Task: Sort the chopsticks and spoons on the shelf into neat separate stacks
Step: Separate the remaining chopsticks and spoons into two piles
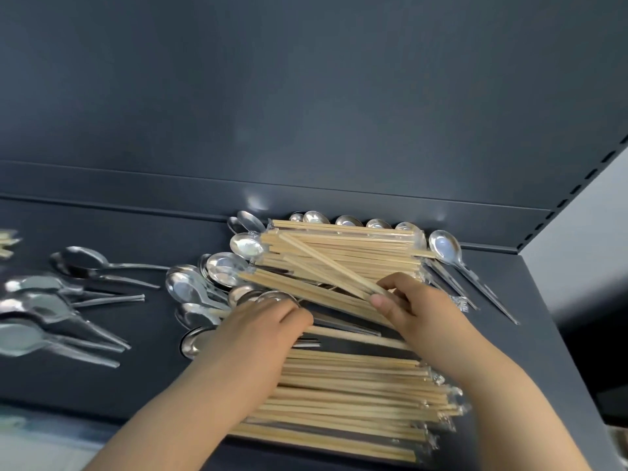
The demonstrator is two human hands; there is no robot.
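A big mixed pile of wrapped wooden chopsticks (346,253) and metal spoons (226,268) covers the right half of the dark shelf (142,379). More chopsticks (353,396) lie in a flatter layer at the front. My right hand (414,307) pinches the end of a tilted pair of chopsticks (326,263) on top of the pile. My left hand (258,331) rests palm down on the pile's left side, fingers curled over spoon handles; what it grips is hidden. Several spoons (54,307) lie apart at the left.
The shelf's back panel (306,96) rises right behind the pile. A slotted upright (577,188) marks the shelf's right end. One spoon (452,253) juts out at the pile's right. A few chopstick ends (6,241) show at the far left edge.
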